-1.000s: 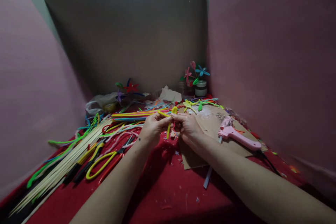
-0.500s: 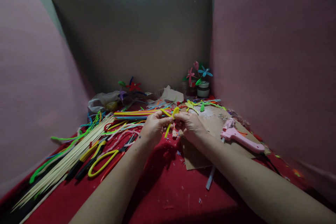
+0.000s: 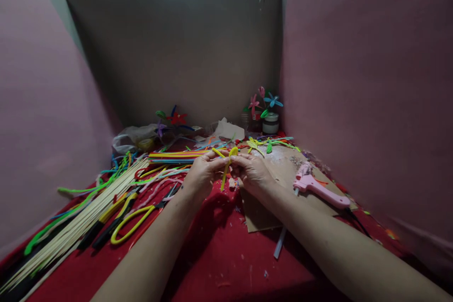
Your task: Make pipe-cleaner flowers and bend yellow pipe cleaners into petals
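Observation:
Between both hands is a yellow pipe cleaner (image 3: 233,152), bent into a small loop at the top with two loose ends sticking out to the left and downward. My left hand (image 3: 204,172) pinches it from the left, thumb and fingers pressed together. From the right, my right hand (image 3: 251,170) grips the base of the loop between thumb and fingertips. The hands nearly meet above the red cloth (image 3: 219,240). Just under them lies a small pale pink scrap (image 3: 232,183).
Left lie wooden sticks (image 3: 85,217), pliers (image 3: 116,219), yellow-handled scissors (image 3: 132,225) and loose pipe cleaners (image 3: 88,192). A pink glue gun (image 3: 320,189) rests on cardboard (image 3: 262,214) at right. Behind stand pipe-cleaner flowers (image 3: 272,100) in a jar (image 3: 271,123).
The view has shifted slightly, so most things appear a little further left. Both hands still hold the yellow pipe cleaner; its loop looks narrower and its lower end hangs more upright.

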